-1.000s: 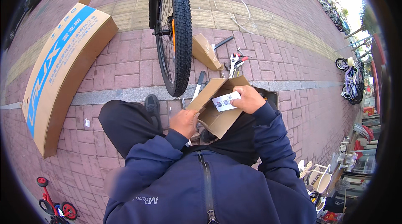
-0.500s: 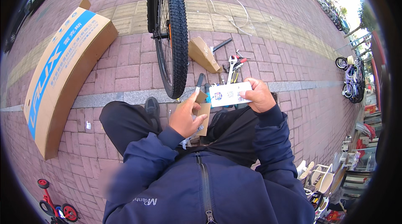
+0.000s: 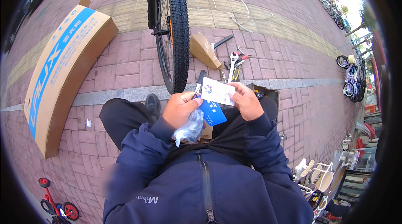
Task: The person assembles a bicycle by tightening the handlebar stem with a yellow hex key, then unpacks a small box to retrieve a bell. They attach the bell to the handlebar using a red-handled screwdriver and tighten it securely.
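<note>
I crouch on a brick pavement in a dark blue jacket. My left hand (image 3: pixel 181 107) grips a clear plastic bag (image 3: pixel 189 128) and a blue card or booklet (image 3: pixel 213 114) that hangs below it. My right hand (image 3: pixel 247 102) pinches the right edge of a white printed card (image 3: pixel 217 91), held flat between both hands. A black bicycle wheel (image 3: pixel 172 31) stands upright just beyond my hands. A dark open box (image 3: pixel 268 95) lies behind my right hand, mostly hidden.
A long cardboard carton with blue print (image 3: pixel 63 69) lies at the left. A small cardboard box (image 3: pixel 204 50) and loose tools with a wrench (image 3: pixel 233 63) lie past the wheel. A purple child's bicycle (image 3: pixel 351 79) stands at the right, a red toy bike (image 3: pixel 56 203) at lower left.
The brown cardboard flap I held a second ago has dropped out of my hands. Now I hold the white card, blue card and plastic bag, drawn closer to my chest.
</note>
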### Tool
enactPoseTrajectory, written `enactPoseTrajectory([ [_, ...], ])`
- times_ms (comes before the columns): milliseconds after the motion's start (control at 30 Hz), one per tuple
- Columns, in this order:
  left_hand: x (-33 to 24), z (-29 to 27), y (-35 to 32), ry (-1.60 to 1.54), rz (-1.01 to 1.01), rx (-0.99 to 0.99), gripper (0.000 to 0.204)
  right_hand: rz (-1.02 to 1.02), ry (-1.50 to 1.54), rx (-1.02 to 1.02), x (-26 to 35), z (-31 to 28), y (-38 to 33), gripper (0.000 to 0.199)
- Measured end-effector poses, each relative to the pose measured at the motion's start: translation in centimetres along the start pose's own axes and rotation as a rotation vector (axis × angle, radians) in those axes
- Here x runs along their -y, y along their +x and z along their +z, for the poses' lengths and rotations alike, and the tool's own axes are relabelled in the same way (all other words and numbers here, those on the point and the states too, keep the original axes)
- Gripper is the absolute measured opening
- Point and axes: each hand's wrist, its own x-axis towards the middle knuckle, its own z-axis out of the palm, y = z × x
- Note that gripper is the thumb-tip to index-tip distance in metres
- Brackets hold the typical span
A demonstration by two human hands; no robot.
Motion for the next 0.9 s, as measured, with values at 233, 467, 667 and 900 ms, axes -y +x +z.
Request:
enactPoseTrajectory([
  [233,0.5,0.1,0.1,0.017,0.045,-0.092,0.024,-0.465,-0.512,-0.142,0.2,3.0,-2.2,0.063],
  [467,0.4,0.2,-0.1,0.296,0.029,-0.077,0.023,-0.185,-0.432,0.071,1.4,4.5,-2.7,0.037],
  [667,-1.6,-0.7,-0.8,0.362,-0.064,-0.146,0.022,-0.305,-0.541,-0.078,2.0,3.4,-2.8,0.023],
  [900,-3.1,-0.5,-1.4,0.454,-0.057,0.018,0.025,-0.448,-1.022,0.008,3.2,3.0,-2.3,0.046],
])
